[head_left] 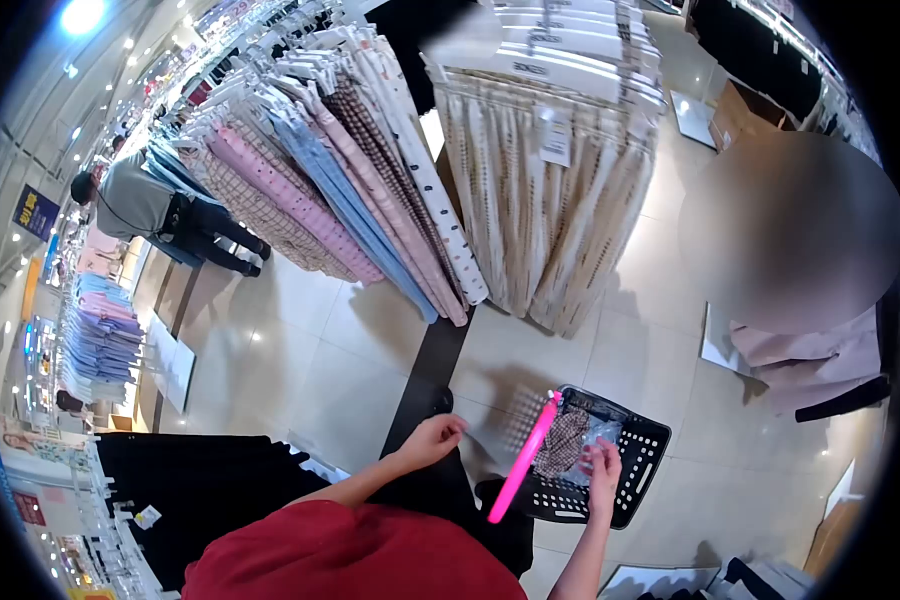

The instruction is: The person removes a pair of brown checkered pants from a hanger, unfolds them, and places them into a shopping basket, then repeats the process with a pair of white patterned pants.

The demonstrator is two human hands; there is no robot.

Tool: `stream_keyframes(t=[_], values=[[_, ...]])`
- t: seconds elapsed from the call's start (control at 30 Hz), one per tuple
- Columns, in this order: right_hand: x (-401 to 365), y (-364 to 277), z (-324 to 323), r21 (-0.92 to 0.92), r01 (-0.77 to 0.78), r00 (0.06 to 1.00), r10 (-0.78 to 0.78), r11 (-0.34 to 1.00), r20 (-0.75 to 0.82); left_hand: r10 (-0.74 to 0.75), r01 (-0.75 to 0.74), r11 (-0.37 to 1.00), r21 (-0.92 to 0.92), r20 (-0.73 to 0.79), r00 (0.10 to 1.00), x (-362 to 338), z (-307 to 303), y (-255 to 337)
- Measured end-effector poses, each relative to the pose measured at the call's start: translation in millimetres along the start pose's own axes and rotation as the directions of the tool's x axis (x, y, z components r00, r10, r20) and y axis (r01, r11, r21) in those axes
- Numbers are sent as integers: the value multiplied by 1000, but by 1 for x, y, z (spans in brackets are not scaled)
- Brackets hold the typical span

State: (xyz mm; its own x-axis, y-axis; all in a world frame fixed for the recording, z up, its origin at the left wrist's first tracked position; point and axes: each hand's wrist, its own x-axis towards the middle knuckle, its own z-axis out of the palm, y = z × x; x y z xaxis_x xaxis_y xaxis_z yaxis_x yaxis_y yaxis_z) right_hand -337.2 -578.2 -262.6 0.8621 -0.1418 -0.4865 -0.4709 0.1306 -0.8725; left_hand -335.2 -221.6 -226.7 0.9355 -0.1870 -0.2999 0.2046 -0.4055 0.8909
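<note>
My left hand [435,442] is in front of my red shirt, its fingers curled together, and no object shows in it. My right hand [602,470] is over a black shopping basket [638,478], fingers bent at a clear plastic bag [598,432]; the grip is small in view. A brown patterned cloth [562,442] lies in the basket beside the bag. The basket's bright pink handle [523,460] slants along its left side. The basket is low, near the tiled floor; what bears it is hidden.
Ahead hang patterned trousers [310,180] and cream trousers [550,200] on racks. Black garments [200,490] hang close on my left. A person [160,205] stands at the far left. At right are a blurred round area and pale pink cloth [820,355].
</note>
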Motion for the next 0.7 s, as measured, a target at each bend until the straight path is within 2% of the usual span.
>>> stream_keyframes(t=[0.03,0.1,0.17,0.23,0.27,0.3,0.37,0.4,0.43,0.5,0.53,0.57,0.6,0.63,0.7], values=[[-5,-24,16,18,33,999,-33,999,-27,59,-60,998,1,53,997,1,-4,-16],[-17,-63,46,40,99,991,-94,994,-98,94,-95,995,-7,204,974,19,-21,-4],[-28,-81,75,36,120,979,-112,992,-169,127,-170,981,89,360,924,50,-52,22],[-33,-78,101,-56,103,975,-112,993,-193,172,-221,972,85,384,907,83,-88,29],[-34,-75,118,-173,101,961,-141,980,-237,196,-249,965,87,397,897,100,-109,30],[-32,-70,132,-295,186,956,-243,937,-166,158,-235,964,127,439,884,118,-134,28],[-23,-44,154,-344,152,944,-240,927,-228,268,-352,913,209,344,900,138,-183,0],[-19,-40,164,-464,140,928,-280,875,-247,308,-376,891,253,270,912,142,-209,-17],[-21,-54,171,-333,-54,953,-51,941,-299,357,-401,864,303,193,914,142,-238,-31],[-20,-64,178,-703,88,883,-382,706,-272,160,-168,961,219,58,985,125,-295,-31],[-21,-71,183,-673,38,886,-336,738,-319,62,-70,971,227,40,997,115,-320,-44],[-21,-74,183,-656,-86,906,-216,750,-365,-34,28,972,233,22,999,104,-341,-58],[-20,-75,180,-715,-78,913,-238,695,-331,-18,28,945,325,-35,999,93,-357,-75],[-22,-75,179,-769,-74,922,-250,635,-296,-3,39,910,413,-89,996,81,-366,-89],[-27,-90,190,-913,-154,892,-343,379,-293,-82,111,901,418,-86,993,62,-374,-108]])
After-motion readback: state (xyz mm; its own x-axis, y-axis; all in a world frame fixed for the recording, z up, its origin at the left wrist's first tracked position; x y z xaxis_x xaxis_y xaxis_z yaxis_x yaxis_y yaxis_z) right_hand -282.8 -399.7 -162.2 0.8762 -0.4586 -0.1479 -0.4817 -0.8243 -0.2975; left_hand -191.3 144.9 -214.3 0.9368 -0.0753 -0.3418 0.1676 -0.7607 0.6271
